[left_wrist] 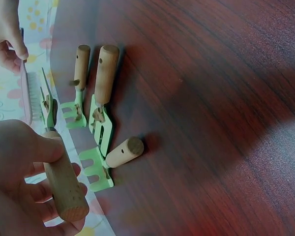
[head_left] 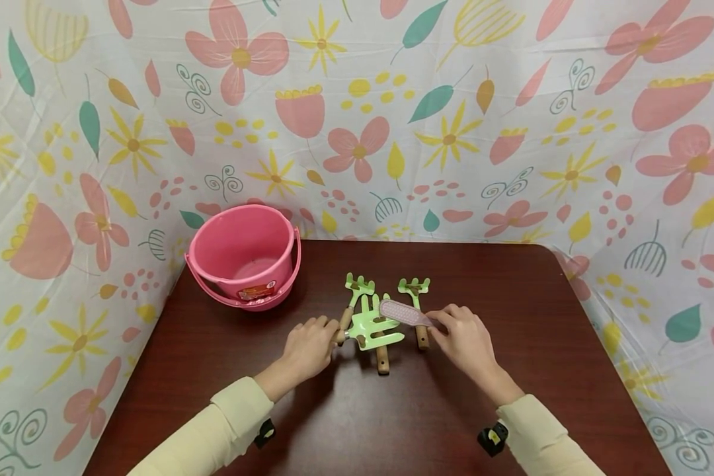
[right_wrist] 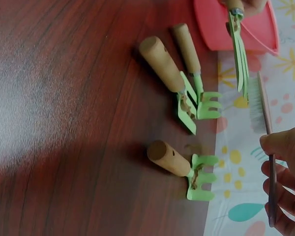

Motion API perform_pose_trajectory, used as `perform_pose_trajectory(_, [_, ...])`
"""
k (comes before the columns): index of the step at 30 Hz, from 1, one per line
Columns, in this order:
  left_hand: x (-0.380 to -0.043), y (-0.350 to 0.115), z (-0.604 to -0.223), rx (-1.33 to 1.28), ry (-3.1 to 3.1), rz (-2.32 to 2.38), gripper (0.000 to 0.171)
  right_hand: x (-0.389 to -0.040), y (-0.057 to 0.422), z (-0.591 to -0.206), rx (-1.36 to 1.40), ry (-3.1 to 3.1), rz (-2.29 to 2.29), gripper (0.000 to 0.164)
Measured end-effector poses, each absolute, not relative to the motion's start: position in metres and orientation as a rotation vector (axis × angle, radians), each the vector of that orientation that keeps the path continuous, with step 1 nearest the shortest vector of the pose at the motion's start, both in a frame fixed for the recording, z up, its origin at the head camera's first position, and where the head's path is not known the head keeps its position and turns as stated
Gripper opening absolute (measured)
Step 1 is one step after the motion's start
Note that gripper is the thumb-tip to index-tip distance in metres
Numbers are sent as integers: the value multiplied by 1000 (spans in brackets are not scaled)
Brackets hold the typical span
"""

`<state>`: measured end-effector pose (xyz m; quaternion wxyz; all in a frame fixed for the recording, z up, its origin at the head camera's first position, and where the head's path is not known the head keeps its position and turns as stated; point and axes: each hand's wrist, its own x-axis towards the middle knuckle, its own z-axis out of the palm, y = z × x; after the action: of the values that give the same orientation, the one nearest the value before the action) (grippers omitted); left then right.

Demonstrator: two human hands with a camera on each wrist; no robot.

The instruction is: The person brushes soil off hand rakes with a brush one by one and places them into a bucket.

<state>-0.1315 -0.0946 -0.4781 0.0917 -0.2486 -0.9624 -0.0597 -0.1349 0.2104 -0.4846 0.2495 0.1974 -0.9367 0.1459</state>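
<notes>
My left hand [head_left: 308, 345] grips the wooden handle of a green garden hand fork [head_left: 364, 329], raised above the table with its tines pointing right. A pink brush [head_left: 401, 312] with white bristles [right_wrist: 258, 105] is pinched by its handle in my right hand [head_left: 467, 340]. The bristles face the fork, right by its tines. Below lie two small green hand rakes, one on the left [head_left: 359, 285] and one on the right [head_left: 414, 286]. Between them lies a second hand fork [right_wrist: 186, 109], partly hidden in the head view. Brown smears mark the green metal of these tools.
A pink bucket [head_left: 244, 248] with its handle down stands at the table's back left. The dark wooden table [head_left: 512, 297] ends at a flower-patterned curtain [head_left: 357, 132] behind and on both sides.
</notes>
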Motion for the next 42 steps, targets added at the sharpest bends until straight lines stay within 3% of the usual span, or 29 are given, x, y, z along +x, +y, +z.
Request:
perform_pose_trajectory(19, [-134, -97, -483, -730, -2833, -195, 21, -136, 231, -483, 434, -2546, 418, 24])
perform_pose_trajectory(42, [-143, -80, -476, -661, -2905, -247, 22, -131, 188, -479, 526, -2549, 493, 24])
